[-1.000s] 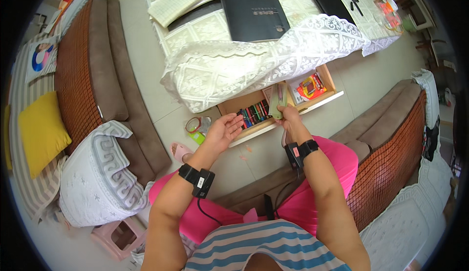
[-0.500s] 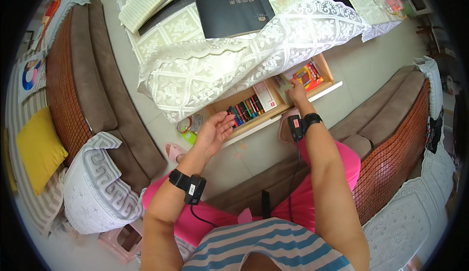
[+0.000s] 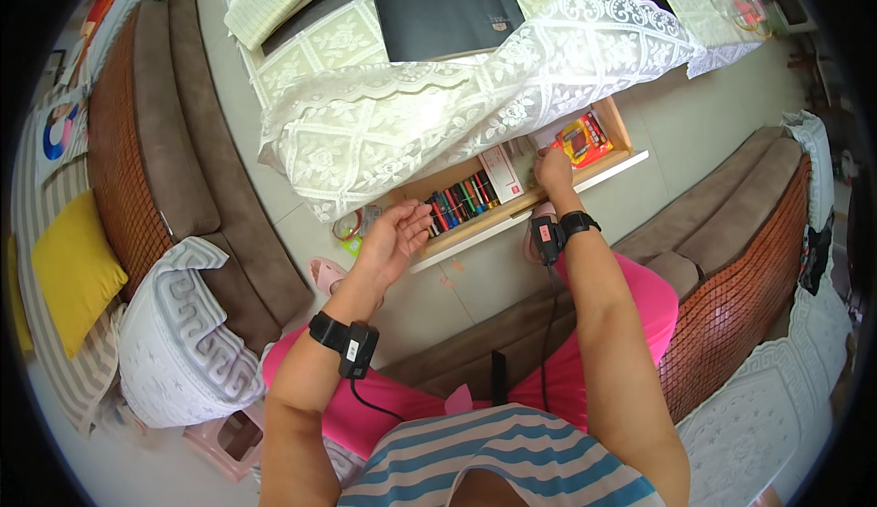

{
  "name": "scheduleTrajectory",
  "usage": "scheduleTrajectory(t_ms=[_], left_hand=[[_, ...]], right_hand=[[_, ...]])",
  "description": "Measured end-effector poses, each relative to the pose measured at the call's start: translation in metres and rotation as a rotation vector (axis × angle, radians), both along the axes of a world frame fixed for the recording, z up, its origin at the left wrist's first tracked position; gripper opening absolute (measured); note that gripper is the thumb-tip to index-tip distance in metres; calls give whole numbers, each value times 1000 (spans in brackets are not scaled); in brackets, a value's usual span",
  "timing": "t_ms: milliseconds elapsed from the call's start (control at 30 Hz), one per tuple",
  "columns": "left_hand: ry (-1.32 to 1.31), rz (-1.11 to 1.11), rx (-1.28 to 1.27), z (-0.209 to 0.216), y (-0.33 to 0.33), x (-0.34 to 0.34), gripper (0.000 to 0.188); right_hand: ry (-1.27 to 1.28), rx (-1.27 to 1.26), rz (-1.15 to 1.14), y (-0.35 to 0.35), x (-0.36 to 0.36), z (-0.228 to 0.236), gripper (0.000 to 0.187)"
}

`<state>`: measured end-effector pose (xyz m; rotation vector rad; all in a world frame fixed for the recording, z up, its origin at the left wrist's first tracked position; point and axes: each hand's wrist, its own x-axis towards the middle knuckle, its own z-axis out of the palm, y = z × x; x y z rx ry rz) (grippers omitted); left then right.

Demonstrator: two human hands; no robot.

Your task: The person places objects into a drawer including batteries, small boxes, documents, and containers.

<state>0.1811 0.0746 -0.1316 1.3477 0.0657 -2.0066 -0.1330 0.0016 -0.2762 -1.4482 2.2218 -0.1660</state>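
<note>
Here I am, watching from afar, and my two hands are well apart over the pulled-out drawer. The left hand has its palm turned up, fingers loosely curled around nothing I can see, just beside the near-left end of a row of pens; whether a fingertip brushes them, I can't tell. The right hand is down in the drawer, fingertips at the left corner of a red-and-yellow packet. Are they pinching it, or something below? My own knuckles block the view, so I can't say.

That packet lies in the right-hand part of the drawer. I'd judge it light, with a slick, bendy wrapper over stiffer sticks, so a squeeze in the middle could crumple it; a flat pinch along one edge looks the better hold. The pens should be light, hard and smooth, and apt to roll: best taken one at a time, around the barrel. Between them sits a white box, probably thin card, easily dented, to be held lightly by its long sides. The lacy tablecloth hangs over the drawer's far side, soft and likely to snag a finger.
</note>
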Motion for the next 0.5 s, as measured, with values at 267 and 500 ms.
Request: scheduleTrajectory(t_ms=[267, 500], left_hand=[[-37, 59, -84, 25, 13, 18, 20], [-20, 243, -105, 58, 43, 54, 16]], right_hand=[[-1097, 25, -596, 15, 51, 66, 19], [-1823, 143, -916, 51, 91, 106, 9]])
